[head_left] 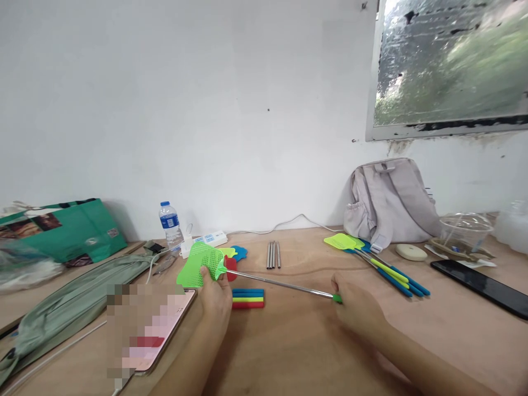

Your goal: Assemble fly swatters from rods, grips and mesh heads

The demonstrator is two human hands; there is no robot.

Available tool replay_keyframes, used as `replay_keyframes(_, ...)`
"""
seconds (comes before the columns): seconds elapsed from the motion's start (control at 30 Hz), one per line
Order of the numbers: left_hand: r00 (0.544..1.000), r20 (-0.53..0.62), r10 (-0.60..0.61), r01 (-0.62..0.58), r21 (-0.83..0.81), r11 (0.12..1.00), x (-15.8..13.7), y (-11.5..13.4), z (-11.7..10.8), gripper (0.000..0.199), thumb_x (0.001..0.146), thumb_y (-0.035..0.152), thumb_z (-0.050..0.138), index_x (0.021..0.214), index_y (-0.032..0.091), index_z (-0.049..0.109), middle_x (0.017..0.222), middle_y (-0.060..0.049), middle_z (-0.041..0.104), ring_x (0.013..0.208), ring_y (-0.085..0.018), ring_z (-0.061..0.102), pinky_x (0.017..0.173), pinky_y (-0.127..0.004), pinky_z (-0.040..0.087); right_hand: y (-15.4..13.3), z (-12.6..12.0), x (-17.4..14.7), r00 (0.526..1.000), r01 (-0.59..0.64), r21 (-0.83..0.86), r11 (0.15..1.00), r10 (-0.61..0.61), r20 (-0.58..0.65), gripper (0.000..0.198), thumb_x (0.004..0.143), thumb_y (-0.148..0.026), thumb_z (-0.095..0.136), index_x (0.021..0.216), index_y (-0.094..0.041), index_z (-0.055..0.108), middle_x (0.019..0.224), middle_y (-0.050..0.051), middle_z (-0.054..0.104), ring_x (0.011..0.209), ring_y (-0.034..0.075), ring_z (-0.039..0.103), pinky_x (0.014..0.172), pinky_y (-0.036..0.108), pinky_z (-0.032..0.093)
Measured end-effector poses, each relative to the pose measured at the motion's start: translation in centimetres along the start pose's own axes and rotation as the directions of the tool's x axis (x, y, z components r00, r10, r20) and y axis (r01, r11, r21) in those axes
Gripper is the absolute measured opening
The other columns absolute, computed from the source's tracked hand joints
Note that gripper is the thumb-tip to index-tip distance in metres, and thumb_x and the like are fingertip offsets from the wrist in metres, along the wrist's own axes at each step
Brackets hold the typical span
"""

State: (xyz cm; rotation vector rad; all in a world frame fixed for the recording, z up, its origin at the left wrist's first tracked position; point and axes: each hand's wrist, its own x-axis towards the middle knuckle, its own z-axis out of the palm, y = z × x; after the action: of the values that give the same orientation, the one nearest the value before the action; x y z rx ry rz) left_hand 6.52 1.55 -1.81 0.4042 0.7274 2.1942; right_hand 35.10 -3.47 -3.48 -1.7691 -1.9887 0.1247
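Observation:
A green fly swatter (pixel 199 266) stretches between my two hands, its metal rod drawn out long. My left hand (pixel 215 297) is closed on the base of its perforated head. Around the green handle end my right hand (pixel 355 308) is wrapped, hiding most of the handle. Behind my left hand lie loose swatter heads, among them a red one (pixel 231 269) and a blue one (pixel 240 253). Loose blue, yellow and red handles (pixel 248 298) lie side by side to the right of my left hand. Several metal rods (pixel 273 255) rest farther back.
Yellow-headed fly swatters (pixel 343 241) with blue and yellow handles lie right of centre. A grey backpack (pixel 391 203), black phone (pixel 480 286) and white case (pixel 411 252) are at right. A lit phone (pixel 165 335), green pouch (pixel 86 308), bottle (pixel 169 223) and power strip (pixel 211 238) are at left.

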Motion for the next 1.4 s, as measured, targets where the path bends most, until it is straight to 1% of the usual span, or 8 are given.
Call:
replay_keyframes(0.13, 0.988, -0.148, -0.046, 0.035, -0.078, 0.996, -2.8, -0.3, 1.9, 0.022, 0.088, 0.020, 0.038, 0.098, 0.023, 0.057, 0.098, 0.001, 0.062, 0.080, -0.006, 0.060, 0.074, -0.018, 0.049, -1.0, 0.6, -1.0, 0.999, -0.006, 0.080, 0.997, 0.003, 0.047, 0.018, 0.064, -0.007, 0.043, 0.075, -0.021, 0.042, 0.065, 0.000, 0.052, 0.058, 0.015, 0.045, 0.050, 0.024, 0.020)
replay_keyframes(0.27, 0.998, 0.022, -0.065, 0.067, -0.083, 0.994, -5.3, -0.9, 3.0, 0.025, 0.089, 0.020, 0.037, 0.103, 0.023, 0.056, 0.102, -0.001, 0.062, 0.086, -0.009, 0.061, 0.080, -0.022, 0.049, -1.8, 1.7, -1.8, 0.998, 0.008, 0.164, 0.986, -0.017, 0.057, 0.013, 0.068, -0.009, 0.041, 0.074, -0.021, 0.040, 0.064, 0.000, 0.050, 0.059, 0.015, 0.046, 0.051, 0.024, 0.023)
replay_keyframes(0.6, 1.000, 0.024, -0.015, 0.017, -0.080, 0.997, -6.0, 0.3, 3.3, 0.025, 0.089, 0.023, 0.036, 0.099, 0.026, 0.059, 0.095, 0.002, 0.064, 0.083, -0.008, 0.061, 0.079, -0.023, 0.049, -2.6, 3.2, -1.8, 1.000, 0.010, 0.340, 0.940, -0.003, -0.022, 0.022, 0.062, -0.002, 0.038, 0.071, -0.022, 0.034, 0.067, -0.001, 0.051, 0.063, 0.014, 0.047, 0.055, 0.022, 0.028)
replay_keyframes(0.73, 0.991, 0.133, -0.006, 0.014, -0.059, 0.998, -5.5, 1.3, 4.4, 0.025, 0.089, 0.027, 0.037, 0.099, 0.023, 0.059, 0.094, 0.000, 0.064, 0.079, -0.008, 0.061, 0.075, -0.021, 0.049, -3.3, 3.6, -1.1, 0.997, 0.042, 0.422, 0.906, -0.011, -0.076, 0.019, 0.061, -0.006, 0.039, 0.066, -0.022, 0.031, 0.059, -0.004, 0.045, 0.056, 0.013, 0.043, 0.051, 0.021, 0.025)
replay_keyframes(0.87, 0.960, 0.274, 0.064, -0.045, -0.076, 0.996, -4.6, 2.6, 7.3, 0.020, 0.084, 0.027, 0.046, 0.099, 0.024, 0.059, 0.096, 0.000, 0.064, 0.081, -0.009, 0.061, 0.075, -0.021, 0.049, -4.8, 4.1, -0.3, 0.988, 0.064, 0.555, 0.829, 0.025, -0.152, 0.017, 0.062, -0.013, 0.042, 0.067, -0.023, 0.030, 0.056, -0.006, 0.039, 0.053, 0.012, 0.040, 0.050, 0.021, 0.026)
replay_keyframes(0.97, 0.889, 0.437, 0.138, -0.111, -0.086, 0.990, -4.2, 3.3, 10.4, 0.023, 0.078, 0.029, 0.056, 0.101, 0.023, 0.058, 0.097, -0.001, 0.065, 0.088, -0.012, 0.060, 0.079, -0.025, 0.048, -6.2, 4.6, 0.0, 0.982, 0.064, 0.652, 0.755, 0.067, -0.175, 0.017, 0.060, -0.015, 0.043, 0.068, -0.023, 0.029, 0.056, -0.007, 0.035, 0.052, 0.011, 0.038, 0.049, 0.021, 0.027)
replay_keyframes(1.17, 0.783, 0.617, 0.085, -0.094, -0.017, 0.995, -4.7, 2.6, 15.2, 0.024, 0.071, 0.033, 0.064, 0.086, 0.016, 0.062, 0.090, -0.004, 0.065, 0.087, -0.014, 0.060, 0.079, -0.025, 0.046, -6.9, 4.8, 0.6, 0.974, 0.085, 0.785, 0.614, 0.113, -0.194, 0.017, 0.059, -0.016, 0.044, 0.072, -0.022, 0.034, 0.055, -0.008, 0.032, 0.050, 0.010, 0.034, 0.047, 0.021, 0.028)
replay_keyframes(1.4, 0.786, 0.616, 0.058, -0.061, -0.017, 0.998, -5.8, 1.6, 16.8, 0.029, 0.064, 0.036, 0.068, 0.083, 0.015, 0.062, 0.083, -0.002, 0.066, 0.075, -0.011, 0.061, 0.070, -0.022, 0.047, -5.8, 5.0, 1.1, 0.971, 0.069, 0.781, 0.620, 0.138, -0.196, 0.018, 0.059, -0.017, 0.046, 0.073, -0.022, 0.035, 0.057, -0.008, 0.031, 0.052, 0.010, 0.034, 0.050, 0.022, 0.029)
